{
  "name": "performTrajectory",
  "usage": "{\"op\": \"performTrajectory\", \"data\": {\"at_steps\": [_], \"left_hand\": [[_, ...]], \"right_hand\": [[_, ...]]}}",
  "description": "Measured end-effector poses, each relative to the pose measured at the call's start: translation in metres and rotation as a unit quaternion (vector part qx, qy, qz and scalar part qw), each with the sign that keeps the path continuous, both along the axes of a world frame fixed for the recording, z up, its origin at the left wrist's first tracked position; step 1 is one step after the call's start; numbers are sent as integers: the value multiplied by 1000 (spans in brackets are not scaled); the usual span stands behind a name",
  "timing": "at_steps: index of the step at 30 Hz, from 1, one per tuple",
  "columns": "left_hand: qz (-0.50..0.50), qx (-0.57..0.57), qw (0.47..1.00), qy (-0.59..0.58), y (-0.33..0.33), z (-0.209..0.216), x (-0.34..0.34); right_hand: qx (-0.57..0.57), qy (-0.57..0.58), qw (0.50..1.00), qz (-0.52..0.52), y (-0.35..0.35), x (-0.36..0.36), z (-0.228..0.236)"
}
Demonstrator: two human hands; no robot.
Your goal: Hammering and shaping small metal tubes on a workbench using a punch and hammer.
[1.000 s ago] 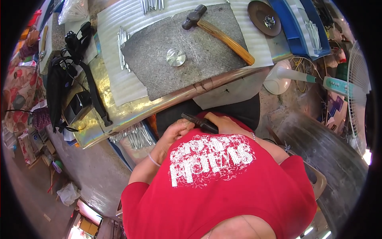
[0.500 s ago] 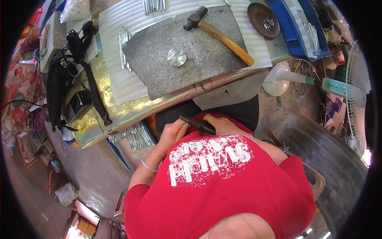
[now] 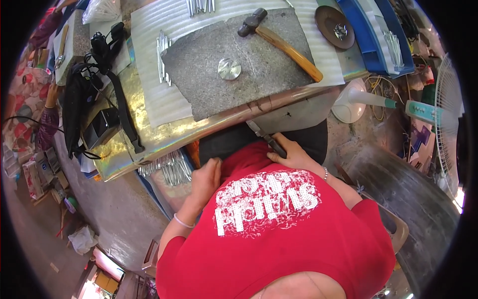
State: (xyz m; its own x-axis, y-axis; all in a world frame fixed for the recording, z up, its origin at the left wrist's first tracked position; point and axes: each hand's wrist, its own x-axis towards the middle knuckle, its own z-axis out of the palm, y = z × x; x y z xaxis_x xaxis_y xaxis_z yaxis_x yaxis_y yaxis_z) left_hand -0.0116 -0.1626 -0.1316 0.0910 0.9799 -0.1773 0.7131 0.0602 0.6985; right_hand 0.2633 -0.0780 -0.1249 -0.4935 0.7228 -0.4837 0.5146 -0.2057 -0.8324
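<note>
My right hand (image 3: 295, 153) is closed round the black handle of a knife (image 3: 272, 143), over my lap. Its metal blade points up and left, close to the front edge of the table. My left hand (image 3: 205, 177) is curled closed beside the hem of my red shirt (image 3: 239, 162); what its fingers hold, if anything, is hidden. On the table in front lies a grey stone slab (image 3: 199, 89). A round shiny metal disc (image 3: 229, 69) and a hammer (image 3: 284, 45) with a wooden handle rest on the slab.
Thin metal rods (image 3: 162, 57) lie left of the slab. A brown dish (image 3: 334, 27) and a blue tray (image 3: 366, 45) are at the right. Black straps and cables (image 3: 87, 94) cover the table's left side. A fan (image 3: 445, 107) stands at the right.
My hands have moved apart. The black-handled knife, between both hands before, is now in the right hand with its blade showing. My left hand has drawn back slightly left and down.
</note>
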Motion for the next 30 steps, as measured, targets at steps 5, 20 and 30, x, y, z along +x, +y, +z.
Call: {"op": "performTrajectory", "data": {"at_steps": [5,20,30], "left_hand": [[103,-94,947,-290,51,26,37],[121,-153,810,-553,80,62,71],[44,-17,899,-435,103,132,27]], "right_hand": [[-30,22,999,39,8,-5,10],[-33,161,985,55,14,-8,55],[227,-22,964,-138,123,21,155]]}}
